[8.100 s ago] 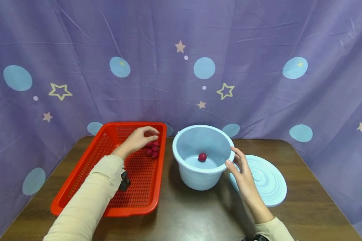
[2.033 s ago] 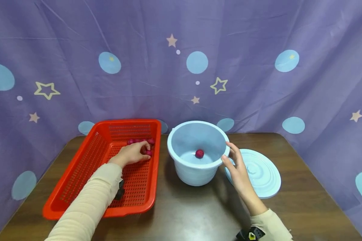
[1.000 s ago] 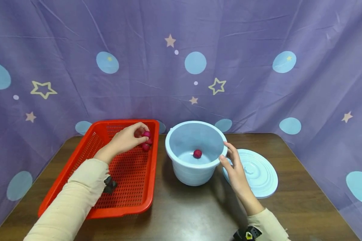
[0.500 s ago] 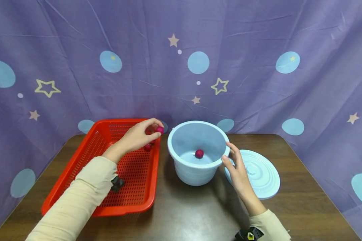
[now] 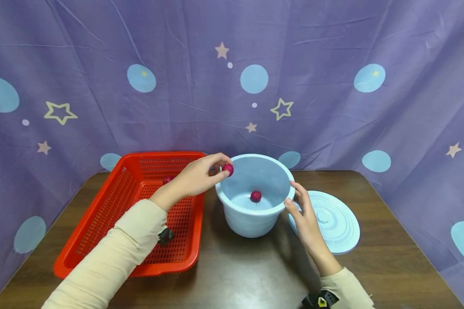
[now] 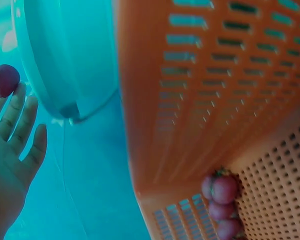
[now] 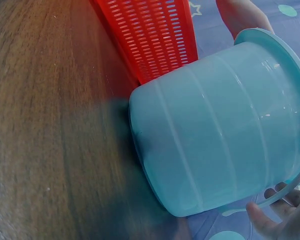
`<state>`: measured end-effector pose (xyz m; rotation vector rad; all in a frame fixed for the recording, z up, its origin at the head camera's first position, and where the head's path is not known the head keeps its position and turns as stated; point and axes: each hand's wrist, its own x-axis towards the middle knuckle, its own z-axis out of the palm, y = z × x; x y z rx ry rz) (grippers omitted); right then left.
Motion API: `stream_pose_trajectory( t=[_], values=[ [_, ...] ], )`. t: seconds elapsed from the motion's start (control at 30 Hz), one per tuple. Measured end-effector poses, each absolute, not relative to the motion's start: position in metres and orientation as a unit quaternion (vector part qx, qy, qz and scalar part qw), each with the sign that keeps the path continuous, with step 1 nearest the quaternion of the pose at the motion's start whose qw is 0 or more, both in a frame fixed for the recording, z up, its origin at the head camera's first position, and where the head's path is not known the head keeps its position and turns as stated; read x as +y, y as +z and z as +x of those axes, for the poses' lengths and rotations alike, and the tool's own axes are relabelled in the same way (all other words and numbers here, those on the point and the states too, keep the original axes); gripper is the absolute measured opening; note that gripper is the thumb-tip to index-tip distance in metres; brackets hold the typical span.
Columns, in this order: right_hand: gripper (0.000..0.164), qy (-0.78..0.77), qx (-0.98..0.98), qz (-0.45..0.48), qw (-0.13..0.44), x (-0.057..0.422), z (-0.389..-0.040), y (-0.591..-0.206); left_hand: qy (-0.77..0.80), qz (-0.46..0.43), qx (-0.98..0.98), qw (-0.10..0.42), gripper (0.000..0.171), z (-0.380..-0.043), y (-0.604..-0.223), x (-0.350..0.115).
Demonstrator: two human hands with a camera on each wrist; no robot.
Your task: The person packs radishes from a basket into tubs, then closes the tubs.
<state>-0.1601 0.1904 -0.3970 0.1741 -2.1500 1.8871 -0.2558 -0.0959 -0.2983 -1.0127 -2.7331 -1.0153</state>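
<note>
My left hand (image 5: 197, 175) pinches a round red radish (image 5: 227, 170) between thumb and fingertips, just over the left rim of the light-blue bucket (image 5: 251, 224). Another radish (image 5: 255, 196) lies on the bucket's bottom. My right hand (image 5: 306, 223) holds the bucket's right rim with thumb and fingers; in the right wrist view its fingers (image 7: 262, 220) lie by the rim and handle. Several more radishes (image 6: 224, 190) sit against one wall of the red basket in the left wrist view; in the head view my left hand and forearm mostly hide them.
The red perforated basket (image 5: 198, 229) stands left of the bucket. A light-blue round lid (image 5: 338, 223) lies on the wooden table (image 5: 394, 257) to the right, partly behind my right hand. A purple patterned curtain (image 5: 317, 120) hangs along the table's far edge.
My left hand has picked a radish from the basket, lifted it and carried it right, over the basket's edge to the bucket's rim. The right hand stays at the bucket.
</note>
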Motion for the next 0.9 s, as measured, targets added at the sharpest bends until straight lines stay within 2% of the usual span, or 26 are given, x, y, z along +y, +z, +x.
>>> stream_pose_trajectory(
  t=[0.5,0.9],
  values=[
    [0.050,0.647,-0.749,0.054,0.135,0.191,-0.157,-0.395,-0.259,-0.363,-0.895,0.017,0.029,-0.248,-0.306,-0.064],
    [0.050,0.644,-0.749,0.060,0.144,0.193,-0.161,-0.398,-0.221,-0.403,-0.887,0.042,0.030,-0.255,-0.303,-0.061]
  ],
)
